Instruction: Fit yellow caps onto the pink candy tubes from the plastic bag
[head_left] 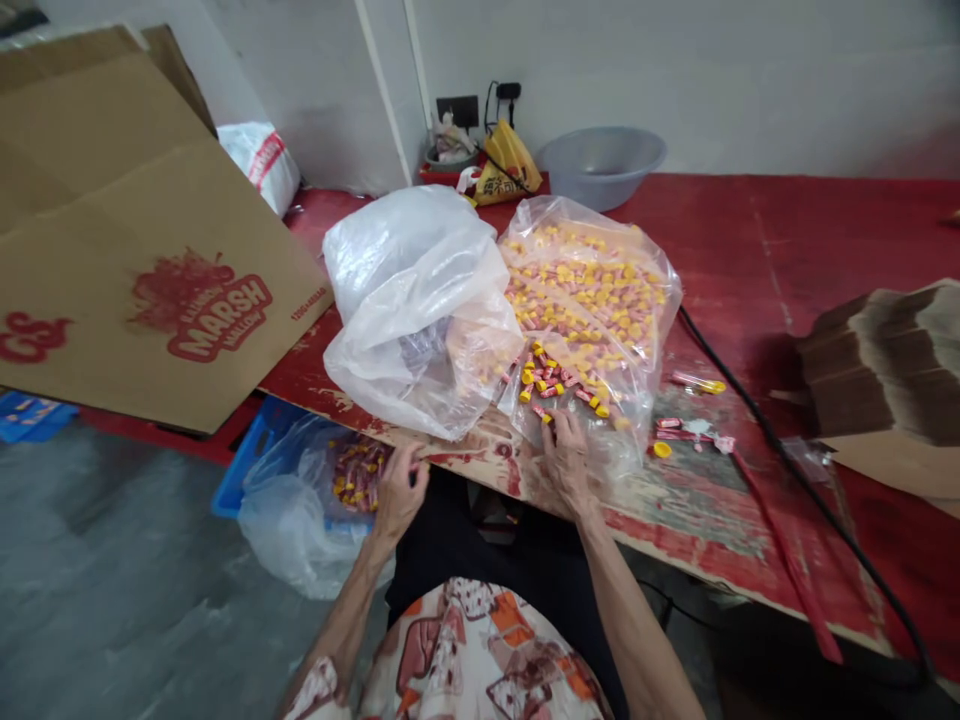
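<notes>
A clear plastic bag (600,290) lies open on the red table (787,260), spilling several small pink and yellow wrapped candies (559,375). My right hand (564,455) rests palm down at the bag's mouth, fingertips touching the nearest candies. My left hand (397,490) is curled at the table's front edge, fingers closed; whether it holds anything is hidden. Just left of it, below the table, a blue crate (251,455) lined with a plastic bag (300,520) holds more of the same candies (358,472).
A crumpled white plastic bag (412,300) sits left of the candy bag. A large flattened carton (127,230) leans at the left. Folded cardboard stack (885,360) lies at the right, a black cable (787,470) crosses the table, a grey basin (602,165) stands at the back.
</notes>
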